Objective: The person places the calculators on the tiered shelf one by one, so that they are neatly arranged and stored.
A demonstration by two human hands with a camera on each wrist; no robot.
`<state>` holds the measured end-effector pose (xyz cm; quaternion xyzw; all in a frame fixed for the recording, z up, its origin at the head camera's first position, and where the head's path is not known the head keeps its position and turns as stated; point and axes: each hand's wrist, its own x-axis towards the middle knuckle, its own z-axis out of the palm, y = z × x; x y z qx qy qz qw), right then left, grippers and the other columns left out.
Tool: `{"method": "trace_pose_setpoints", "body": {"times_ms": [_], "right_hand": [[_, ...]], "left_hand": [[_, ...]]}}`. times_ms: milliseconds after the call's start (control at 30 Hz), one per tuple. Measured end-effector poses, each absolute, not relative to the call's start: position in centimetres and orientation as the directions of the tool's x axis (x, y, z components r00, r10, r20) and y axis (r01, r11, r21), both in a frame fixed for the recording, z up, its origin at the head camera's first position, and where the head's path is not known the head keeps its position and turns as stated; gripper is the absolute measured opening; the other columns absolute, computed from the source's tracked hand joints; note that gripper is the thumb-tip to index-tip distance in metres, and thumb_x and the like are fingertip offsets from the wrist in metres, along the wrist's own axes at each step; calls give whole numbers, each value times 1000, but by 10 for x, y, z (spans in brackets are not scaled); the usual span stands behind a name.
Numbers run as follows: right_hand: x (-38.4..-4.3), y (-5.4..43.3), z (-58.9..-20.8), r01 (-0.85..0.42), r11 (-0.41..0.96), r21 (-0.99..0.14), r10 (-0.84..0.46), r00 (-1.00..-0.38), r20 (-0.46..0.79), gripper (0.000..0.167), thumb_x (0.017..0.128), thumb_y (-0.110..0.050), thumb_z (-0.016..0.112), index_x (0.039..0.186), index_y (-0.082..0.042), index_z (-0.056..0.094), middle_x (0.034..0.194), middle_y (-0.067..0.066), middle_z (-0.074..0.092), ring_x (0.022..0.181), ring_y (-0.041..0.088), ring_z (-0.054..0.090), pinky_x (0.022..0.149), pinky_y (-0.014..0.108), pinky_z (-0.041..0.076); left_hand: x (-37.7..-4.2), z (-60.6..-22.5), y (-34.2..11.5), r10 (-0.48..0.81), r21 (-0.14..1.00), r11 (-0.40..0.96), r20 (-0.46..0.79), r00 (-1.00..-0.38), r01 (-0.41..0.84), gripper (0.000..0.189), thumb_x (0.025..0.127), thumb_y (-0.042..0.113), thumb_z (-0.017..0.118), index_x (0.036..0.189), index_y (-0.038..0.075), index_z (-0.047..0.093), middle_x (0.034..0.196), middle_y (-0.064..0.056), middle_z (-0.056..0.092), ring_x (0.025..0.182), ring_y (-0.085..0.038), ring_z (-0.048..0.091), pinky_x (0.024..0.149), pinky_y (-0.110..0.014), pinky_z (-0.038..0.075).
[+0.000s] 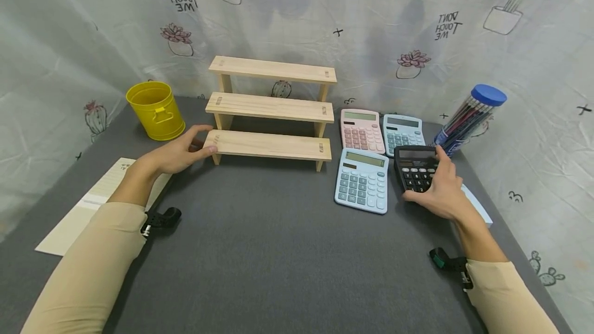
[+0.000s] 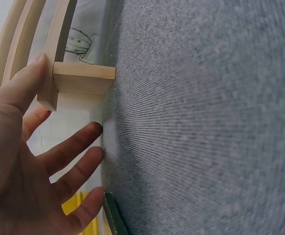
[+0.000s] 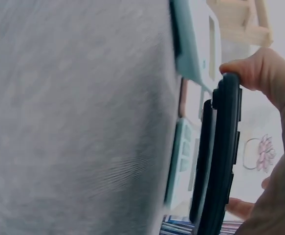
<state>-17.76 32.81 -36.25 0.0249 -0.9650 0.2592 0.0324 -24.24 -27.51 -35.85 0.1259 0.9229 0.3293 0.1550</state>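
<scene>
My left hand [image 1: 175,152] pinches the left end of the lowest step of a three-tier wooden shelf [image 1: 269,144] between thumb and index finger. The other fingers spread beside the shelf's leg [image 2: 83,78], near the cloth. On the right, my right hand [image 1: 443,189] grips a black calculator [image 1: 415,169] by its edges, thumb at the near edge and fingers at the far side. In the right wrist view the black calculator [image 3: 223,152] stands edge-on, raised above the grey cloth. Left of it lie a light blue calculator [image 1: 362,182], a pink calculator [image 1: 362,130] and another blue calculator [image 1: 401,130].
A yellow bucket [image 1: 158,112] stands behind my left hand. An open notebook [image 1: 102,200] lies under my left forearm. A blue-lidded clear tube of pens [image 1: 468,117] stands at the back right. A pale flat object [image 1: 477,205] shows behind my right wrist. A printed curtain [image 1: 297,14] closes off the back.
</scene>
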Motion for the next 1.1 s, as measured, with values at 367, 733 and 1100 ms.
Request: {"method": "trace_pose_setpoints", "body": {"times_ms": [367, 733, 1100], "right_hand": [[-169, 310, -344, -166, 799, -578, -91, -984, 156, 140, 69, -28, 91, 164, -22, -12, 161, 32, 4, 139, 62, 12, 97, 85, 23], [-178, 281, -332, -226, 778, -586, -136, -971, 195, 139, 68, -28, 91, 164, -25, -9, 164, 27, 7, 143, 59, 14, 103, 85, 21], [-195, 246, -318, -289, 761, -581, -173, -953, 248, 138, 68, -29, 90, 164, -23, -8, 161, 29, 11, 144, 50, 18, 112, 76, 21]], "left_hand": [[-243, -361, -273, 322, 679, 726, -192, -927, 112, 80, 104, 53, 52, 163, 19, 10, 150, -34, 38, 135, -51, 44, 100, -64, 46], [-247, -363, -280, 305, 737, 674, -227, -925, 41, 79, 102, 52, 59, 161, 24, 15, 158, -29, 30, 143, -49, 35, 109, -73, 34], [-248, -362, -280, 304, 737, 674, -221, -927, 46, 79, 100, 53, 61, 160, 25, 18, 155, -31, 35, 141, -49, 39, 108, -69, 37]]}}
